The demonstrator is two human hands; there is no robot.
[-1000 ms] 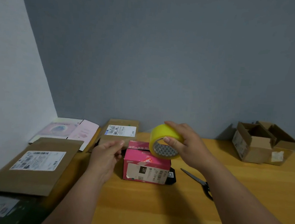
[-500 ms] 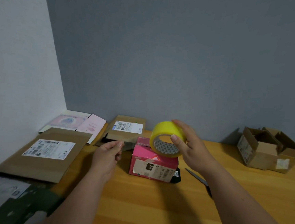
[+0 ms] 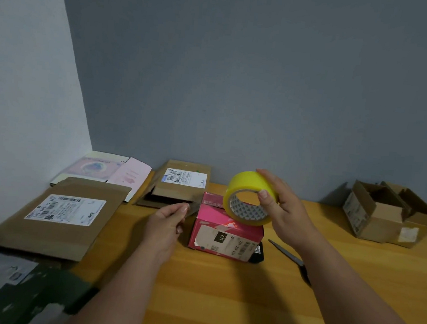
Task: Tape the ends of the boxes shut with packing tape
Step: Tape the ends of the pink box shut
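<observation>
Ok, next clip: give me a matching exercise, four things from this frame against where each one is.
Things:
1. tape roll
2. pink box
3. scissors
4. open brown boxes

Places:
A. far right of the table
B. in the right hand
C. partly hidden behind the right forearm
D. middle of the table, between the hands

Pairs: 1-B, 2-D, 3-C, 4-A

Both forearms bare, sleeveless (short nails on fingers (image 3: 263, 194)).
</observation>
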